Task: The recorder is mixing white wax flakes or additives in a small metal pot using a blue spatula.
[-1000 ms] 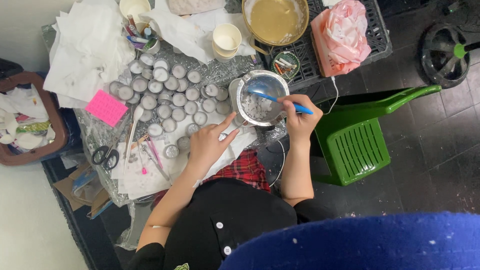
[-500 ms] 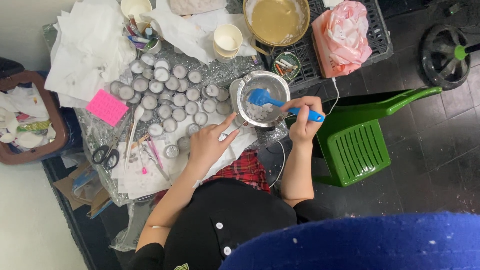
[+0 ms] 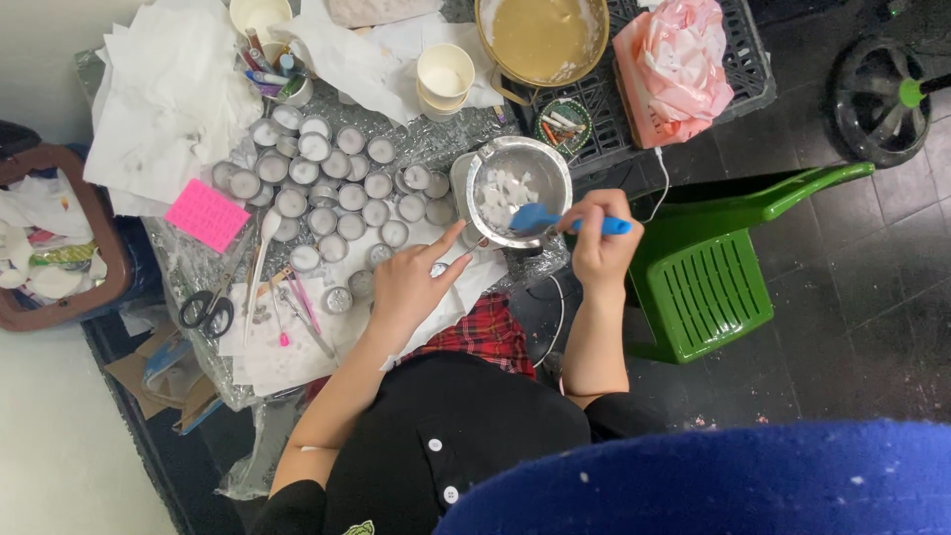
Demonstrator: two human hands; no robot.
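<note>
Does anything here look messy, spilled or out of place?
Yes: crumpled white paper sheets sprawl over the table's far corner, and the green plastic chair lies tipped beside it. Nothing looks spilled.

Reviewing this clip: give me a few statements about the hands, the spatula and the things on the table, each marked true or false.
1. The right hand holds a blue spatula with its blade over the metal pot. True.
2. The left hand grips the scissors. False: the scissors lie apart on the paper at the table's left, and the left hand rests by the pot's handle.
3. The metal pot holds white chunks. True.
4. The green plastic chair stands on the person's left side. False: it stands on the right, beside the right arm.
5. Many small round tins sit on the table left of the pot. True.
6. The pink note pad lies inside the pot. False: it lies on the table, left of the tins.
</note>
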